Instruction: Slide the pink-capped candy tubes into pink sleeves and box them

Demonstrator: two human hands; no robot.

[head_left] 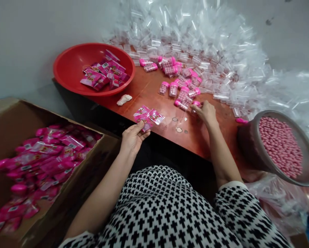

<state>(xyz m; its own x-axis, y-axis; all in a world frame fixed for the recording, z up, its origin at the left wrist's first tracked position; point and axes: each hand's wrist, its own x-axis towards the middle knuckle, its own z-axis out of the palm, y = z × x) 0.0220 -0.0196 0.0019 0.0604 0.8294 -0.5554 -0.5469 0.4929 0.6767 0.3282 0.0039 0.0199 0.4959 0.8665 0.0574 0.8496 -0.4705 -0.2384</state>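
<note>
My left hand pinches a small stack of pink printed packets at the near edge of the red-brown table. My right hand reaches out over the table, its fingers closed round a small pink-capped candy bottle. Several more filled pink-capped bottles lie just beyond it.
A red basin with pink packets stands at the table's far left. A cardboard box of packed pink items sits at my left. A round tub of pink candies is at my right. Clear empty bottles are heaped at the back.
</note>
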